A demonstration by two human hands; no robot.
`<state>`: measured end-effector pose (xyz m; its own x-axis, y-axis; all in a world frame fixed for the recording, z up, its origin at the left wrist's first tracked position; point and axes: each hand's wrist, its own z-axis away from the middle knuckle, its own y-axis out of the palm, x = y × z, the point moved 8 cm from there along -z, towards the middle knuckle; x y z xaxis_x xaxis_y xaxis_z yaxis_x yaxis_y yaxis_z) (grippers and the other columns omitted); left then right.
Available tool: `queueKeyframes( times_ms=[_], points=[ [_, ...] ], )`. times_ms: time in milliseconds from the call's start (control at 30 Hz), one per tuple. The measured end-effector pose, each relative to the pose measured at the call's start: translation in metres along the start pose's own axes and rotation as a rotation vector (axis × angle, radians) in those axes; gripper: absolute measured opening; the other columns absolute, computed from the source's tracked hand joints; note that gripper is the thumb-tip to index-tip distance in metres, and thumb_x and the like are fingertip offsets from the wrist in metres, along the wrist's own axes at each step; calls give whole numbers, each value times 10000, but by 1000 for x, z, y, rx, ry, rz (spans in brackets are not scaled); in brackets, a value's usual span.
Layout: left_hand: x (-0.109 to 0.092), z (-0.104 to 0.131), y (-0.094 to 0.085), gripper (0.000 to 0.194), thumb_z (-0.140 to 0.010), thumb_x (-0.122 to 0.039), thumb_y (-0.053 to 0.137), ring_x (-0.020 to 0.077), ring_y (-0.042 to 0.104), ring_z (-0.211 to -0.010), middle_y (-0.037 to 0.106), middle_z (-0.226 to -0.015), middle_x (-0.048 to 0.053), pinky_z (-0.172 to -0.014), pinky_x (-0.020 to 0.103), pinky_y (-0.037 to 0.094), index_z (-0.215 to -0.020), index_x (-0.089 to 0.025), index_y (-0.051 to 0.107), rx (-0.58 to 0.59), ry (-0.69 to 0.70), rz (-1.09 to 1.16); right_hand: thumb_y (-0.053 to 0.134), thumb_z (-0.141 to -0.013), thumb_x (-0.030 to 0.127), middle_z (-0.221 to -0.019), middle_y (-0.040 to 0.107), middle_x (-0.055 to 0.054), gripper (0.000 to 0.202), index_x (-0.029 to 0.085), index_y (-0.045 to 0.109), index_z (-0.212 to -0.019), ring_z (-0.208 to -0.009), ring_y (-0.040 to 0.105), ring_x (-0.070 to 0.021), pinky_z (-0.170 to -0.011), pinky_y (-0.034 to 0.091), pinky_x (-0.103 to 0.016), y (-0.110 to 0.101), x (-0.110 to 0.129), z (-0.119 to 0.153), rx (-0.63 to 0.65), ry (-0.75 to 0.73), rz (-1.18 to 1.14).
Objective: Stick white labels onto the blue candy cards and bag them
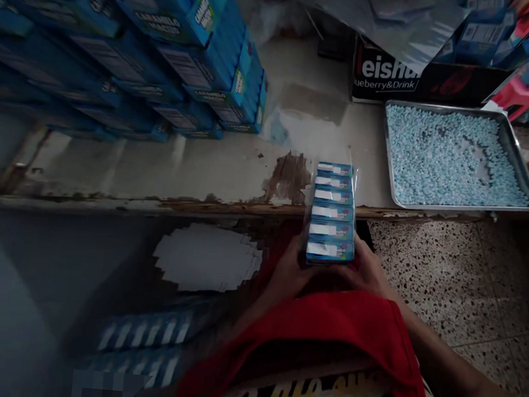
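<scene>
A row of several small blue boxes (332, 213) in clear plastic wrap extends from in front of my body over the table's front edge. My left hand (292, 264) is closed around the near left side of the pack. On the near right side, my right hand (369, 268) grips the same pack, with its fingers partly hidden beneath it. Loose clear film stands out at the far end of the wrap.
Stacked blue boxes (188, 62) fill the table's left side. At right, a metal tray (465, 210) holds small pale blue pieces, with a black carton (386, 82) behind it. The worn table (202, 168) has a chipped front edge. More wrapped packs (141, 333) lie low at left.
</scene>
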<state>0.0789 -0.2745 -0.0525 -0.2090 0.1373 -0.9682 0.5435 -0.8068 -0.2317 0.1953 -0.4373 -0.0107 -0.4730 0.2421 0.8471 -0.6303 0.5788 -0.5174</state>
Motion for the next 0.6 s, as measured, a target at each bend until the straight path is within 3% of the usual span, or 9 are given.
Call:
queueKeyframes(
  times_ms=[100,300,433,600],
  points=[
    [-17,-14,-2,679,-790,-378,853,307,614,-1380,659,-1481,115,-1168,471,497,-1426,-250,651,-76,17,-67,770,-918,358,-1404,709,-119,745,246,484,-1596,-1212,711,-273,-1011,597,-404,0,-3,-15,-84,-12,81],
    [-19,-31,-7,308,-794,-322,808,260,767,-983,833,-1066,54,-953,397,616,-1084,-218,808,-213,2,-86,688,-982,335,-1107,819,-87,388,235,698,-1356,-951,782,-233,-866,621,-336,3,-6,-23,-338,-65,214],
    [-15,-32,-12,265,-800,-370,801,226,763,-794,839,-936,33,-800,341,636,-1015,-219,837,-308,33,-79,675,-993,353,-887,818,-50,255,230,765,-1198,-736,758,-192,-721,597,-279,-2,-1,-26,-402,-136,327],
    [-11,-32,-8,258,-825,-381,797,210,758,-774,834,-907,28,-785,311,625,-1003,-201,849,-359,50,-104,663,-999,296,-708,763,-21,135,217,772,-991,-592,688,-143,-594,515,-233,-12,6,-30,-530,-257,427]
  ],
)
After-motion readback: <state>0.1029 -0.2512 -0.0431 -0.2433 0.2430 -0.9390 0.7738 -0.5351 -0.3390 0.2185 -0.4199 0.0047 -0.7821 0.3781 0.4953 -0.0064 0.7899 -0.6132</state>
